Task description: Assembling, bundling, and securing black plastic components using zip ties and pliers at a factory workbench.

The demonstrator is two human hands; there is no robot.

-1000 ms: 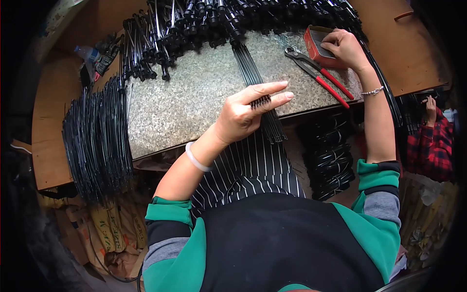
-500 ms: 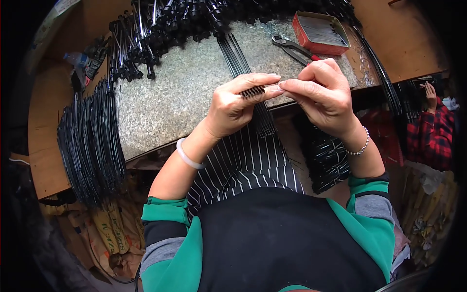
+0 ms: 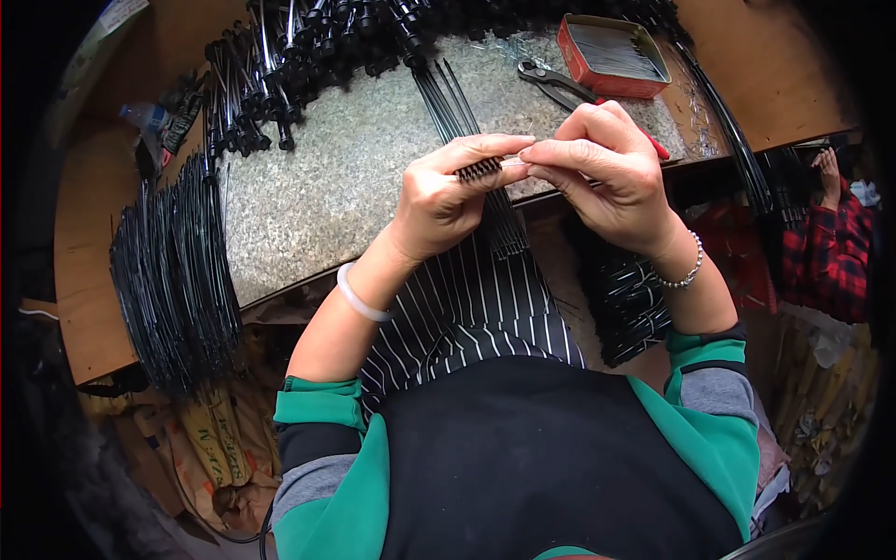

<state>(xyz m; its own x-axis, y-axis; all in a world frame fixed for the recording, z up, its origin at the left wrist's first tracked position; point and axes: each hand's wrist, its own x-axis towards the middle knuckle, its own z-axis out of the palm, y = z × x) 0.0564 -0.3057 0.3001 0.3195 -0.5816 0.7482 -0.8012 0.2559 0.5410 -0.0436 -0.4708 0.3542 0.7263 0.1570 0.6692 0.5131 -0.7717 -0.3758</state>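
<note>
My left hand (image 3: 446, 198) pinches the near end of a flat bundle of thin black rods (image 3: 448, 98), which runs away from me across the speckled stone slab (image 3: 336, 187). My right hand (image 3: 607, 173) meets it from the right, fingertips closed on a small pale piece at the bundle's end, too small to identify. Both hands hover over the slab's front edge, above my striped apron.
A red tin (image 3: 611, 56) of thin metal pins stands at the back right, with red-handled pliers (image 3: 560, 89) beside it. Heaps of black rods lie along the back (image 3: 308, 47) and hang at the left (image 3: 173, 280). Another person's hand and plaid sleeve (image 3: 831, 233) show at the right.
My right hand left the red tin and came to the left hand at the bundle's end. The left hand closed from flat fingers into a pinch on the rods.
</note>
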